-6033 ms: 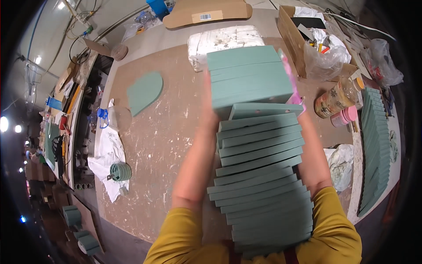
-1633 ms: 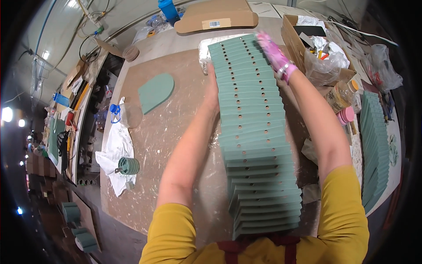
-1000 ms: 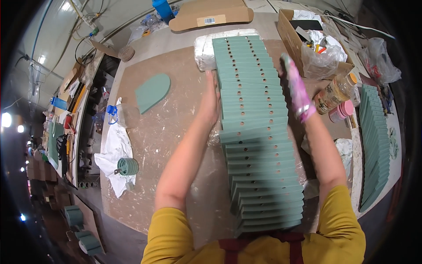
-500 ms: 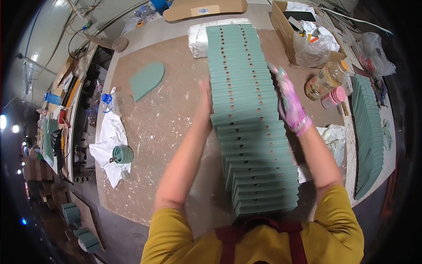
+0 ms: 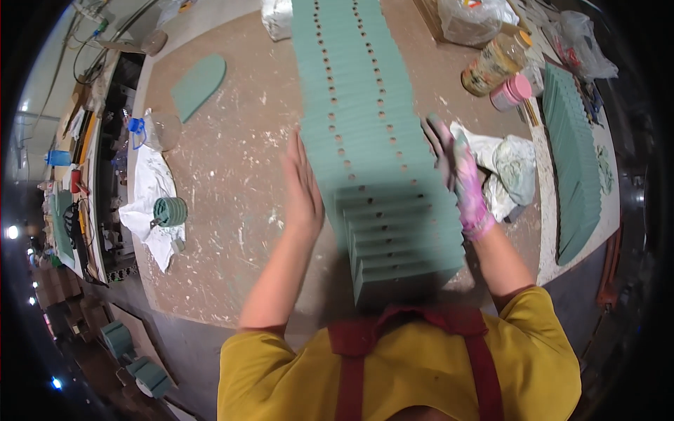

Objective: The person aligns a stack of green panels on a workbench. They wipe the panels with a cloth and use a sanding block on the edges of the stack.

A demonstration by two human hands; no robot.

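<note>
A long row of green flat pieces point(image 5: 365, 137), overlapping one another, runs from near my chest to the far edge of the view. Two lines of small holes go along it. My left hand point(image 5: 302, 188), bare, lies flat with straight fingers against the row's left side. On the opposite side is my right hand point(image 5: 460, 179) in a stained pink and white glove, its fingers stretched out along the edge. Neither hand is wrapped round anything. The nearest pieces stand in wider steps and are partly in shadow.
A single green piece with a rounded end point(image 5: 200, 85) lies at the far left. Left of me, a green-coated cup point(image 5: 170, 211) sits on a white cloth point(image 5: 153, 184). Crumpled white cloth point(image 5: 507, 168), a jar point(image 5: 491, 64) and a pink-lidded bottle point(image 5: 511, 92) stand right; another green stack point(image 5: 572, 168) lies beyond.
Both hands have come nearer along the row's sides. The near pieces, fanned out before, are now packed closer together. The view has shifted, so the far end is cut off.
</note>
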